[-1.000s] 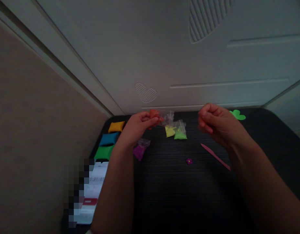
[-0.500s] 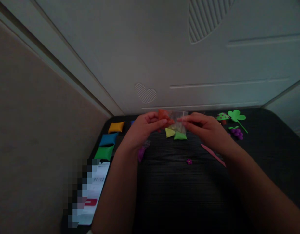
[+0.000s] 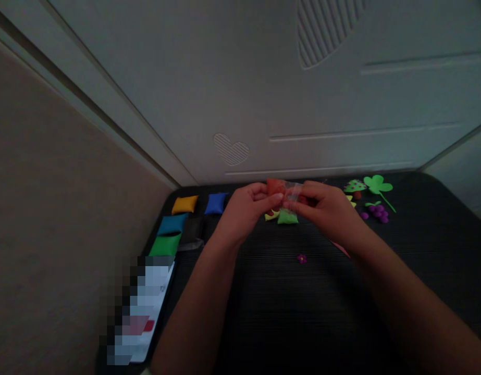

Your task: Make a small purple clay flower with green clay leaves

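My left hand (image 3: 246,211) is closed on a small clear plastic bag of orange-red clay (image 3: 275,186), gripping the filled end between thumb and fingers. My right hand (image 3: 328,208) pinches the other, clear end of the same bag, close to the left fingertips. A bit of orange-red shows at the right fingers, and whether it is inside the bag I cannot tell. Just below the bag lie a light green packet (image 3: 287,217) and a partly covered yellow packet (image 3: 270,215). A tiny purple flower (image 3: 301,259) lies on the dark table nearer to me.
Yellow-orange (image 3: 185,204), blue (image 3: 216,203), teal (image 3: 172,224), green (image 3: 165,245) and black (image 3: 192,229) packets lie at left, above a phone (image 3: 152,307). A green clover (image 3: 378,184), a mushroom (image 3: 356,186) and purple grapes (image 3: 378,212) lie at right. My right forearm partly covers a pink tool (image 3: 341,248).
My left hand has moved right with the bag, closer to my right hand. The blue and black packets now show more fully, while the purple packet is hidden by my left arm.
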`<state>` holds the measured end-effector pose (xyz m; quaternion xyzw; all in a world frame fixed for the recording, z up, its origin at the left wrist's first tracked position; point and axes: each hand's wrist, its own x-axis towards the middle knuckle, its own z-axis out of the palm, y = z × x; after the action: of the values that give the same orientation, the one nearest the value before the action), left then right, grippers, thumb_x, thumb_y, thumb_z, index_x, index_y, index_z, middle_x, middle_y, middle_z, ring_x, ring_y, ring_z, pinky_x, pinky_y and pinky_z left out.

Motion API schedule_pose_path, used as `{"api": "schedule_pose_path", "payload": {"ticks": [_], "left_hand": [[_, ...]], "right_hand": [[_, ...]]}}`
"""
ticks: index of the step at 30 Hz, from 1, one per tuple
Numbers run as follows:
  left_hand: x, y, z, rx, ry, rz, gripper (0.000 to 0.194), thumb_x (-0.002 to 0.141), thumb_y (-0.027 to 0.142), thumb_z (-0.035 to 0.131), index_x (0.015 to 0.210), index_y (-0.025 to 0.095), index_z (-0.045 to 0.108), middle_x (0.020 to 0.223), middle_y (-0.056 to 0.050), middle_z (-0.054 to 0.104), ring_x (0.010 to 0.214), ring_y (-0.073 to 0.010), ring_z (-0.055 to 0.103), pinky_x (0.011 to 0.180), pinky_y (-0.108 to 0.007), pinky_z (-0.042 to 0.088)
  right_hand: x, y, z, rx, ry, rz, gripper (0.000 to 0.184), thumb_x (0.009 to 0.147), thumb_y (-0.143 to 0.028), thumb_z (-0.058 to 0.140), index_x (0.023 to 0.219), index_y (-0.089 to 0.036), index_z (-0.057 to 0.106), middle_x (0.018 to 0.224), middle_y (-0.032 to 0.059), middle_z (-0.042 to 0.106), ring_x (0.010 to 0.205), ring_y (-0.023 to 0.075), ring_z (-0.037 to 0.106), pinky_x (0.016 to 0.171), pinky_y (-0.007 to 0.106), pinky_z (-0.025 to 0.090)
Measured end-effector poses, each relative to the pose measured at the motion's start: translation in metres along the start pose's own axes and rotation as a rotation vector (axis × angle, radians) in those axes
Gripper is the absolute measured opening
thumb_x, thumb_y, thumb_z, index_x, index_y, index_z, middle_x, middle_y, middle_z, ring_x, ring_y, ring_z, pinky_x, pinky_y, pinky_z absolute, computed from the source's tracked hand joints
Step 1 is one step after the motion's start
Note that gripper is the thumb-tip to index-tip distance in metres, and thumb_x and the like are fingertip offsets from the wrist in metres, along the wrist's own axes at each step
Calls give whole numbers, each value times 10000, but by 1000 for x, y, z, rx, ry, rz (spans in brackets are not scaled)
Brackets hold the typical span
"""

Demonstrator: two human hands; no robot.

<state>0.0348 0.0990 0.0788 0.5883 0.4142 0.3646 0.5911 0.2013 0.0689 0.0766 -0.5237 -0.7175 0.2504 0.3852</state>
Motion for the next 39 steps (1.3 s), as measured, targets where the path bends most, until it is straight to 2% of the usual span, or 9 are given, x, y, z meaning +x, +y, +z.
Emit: {"api": "schedule_pose_path", "payload": {"ticks": [9,15,18,21,24,27,30,35,39], "left_hand": [[2,-4,8,-43,46,-11,249,673,355,646,799,148,590,711,-1,603,612,-80,516,577,-208,397],[-1,0,-2,-64,-49,-10,203,691,323,639,772,143,594,680,10,584,589,-70,503,566,-202,390],[-1,2,-14,-86,-62,-26,195,688,309,641,783,145,598,706,0,592,609,-79,511,572,-209,391],[-1,2,-28,-68,18,-19,203,681,306,644,806,151,604,749,-11,609,632,-86,523,572,-209,390],[0,-1,-39,8,62,-23,218,675,320,647,816,157,612,769,-17,622,662,-97,540,571,-206,389],[3,-7,-45,67,75,-41,248,679,347,640,833,156,615,803,-25,629,694,-102,546,584,-203,395],[7,-16,-50,109,108,-74,275,675,373,637,836,151,618,823,-36,633,689,-98,544,589,-202,401],[13,-27,-59,256,142,-68,311,675,416,620,818,140,619,750,-33,619,606,-87,518,569,-214,399],[18,-38,-60,407,205,-45,315,655,408,631,816,138,608,696,-22,612,550,-90,503,524,-221,385]], "right_hand": [[1,-1,0,-60,32,-60,123,760,-319,573,755,-218,642,595,-34,454,549,85,414,535,236,291],[2,-3,-6,176,-82,-16,139,767,-314,560,758,-202,642,715,-14,583,639,99,496,599,241,361],[3,-1,-13,357,-85,83,123,744,-310,592,733,-193,630,695,-18,592,629,92,502,593,234,382],[4,1,-21,597,30,188,71,719,-274,630,714,-204,632,603,-43,550,548,59,469,520,195,373],[7,3,-26,895,42,348,47,718,-238,634,748,-204,649,661,-31,602,559,41,516,494,150,411],[11,7,-22,1167,32,545,106,741,-184,598,833,-184,651,732,-14,634,592,26,550,488,103,442],[15,16,-11,1318,46,630,158,747,-111,553,879,-153,630,719,-14,629,566,10,535,455,78,422],[15,29,0,1043,82,526,102,724,-175,611,820,-168,576,760,1,659,567,37,565,504,140,450],[7,12,-6,725,-46,307,108,742,-272,604,752,-173,562,704,-5,650,564,59,559,489,166,406]]}}
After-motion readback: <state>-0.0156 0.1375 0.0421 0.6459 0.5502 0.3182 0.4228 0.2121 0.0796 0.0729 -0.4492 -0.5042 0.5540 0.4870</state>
